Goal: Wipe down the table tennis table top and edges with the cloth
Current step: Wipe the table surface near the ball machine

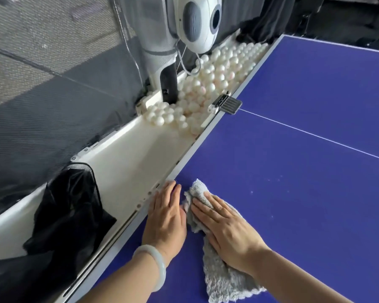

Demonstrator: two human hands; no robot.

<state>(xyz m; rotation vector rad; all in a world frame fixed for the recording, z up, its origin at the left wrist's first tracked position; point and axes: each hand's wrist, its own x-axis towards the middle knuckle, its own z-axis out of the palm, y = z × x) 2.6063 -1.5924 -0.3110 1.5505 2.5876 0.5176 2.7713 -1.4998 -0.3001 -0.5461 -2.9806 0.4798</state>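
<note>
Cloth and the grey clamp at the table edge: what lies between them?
Only bare blue table top, in the head view. The cloth is under the right hand; the clamp sits farther along the edge.

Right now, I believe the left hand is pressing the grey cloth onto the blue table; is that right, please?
Not quite: the right hand presses the cloth onto the table; the left hand lies flat beside it, as the head view shows.

Blue table tennis table (304,95) (thin white centre line); a grey cloth (223,281) lies under the right hand (230,232), left hand (166,217) flat beside it.
</note>
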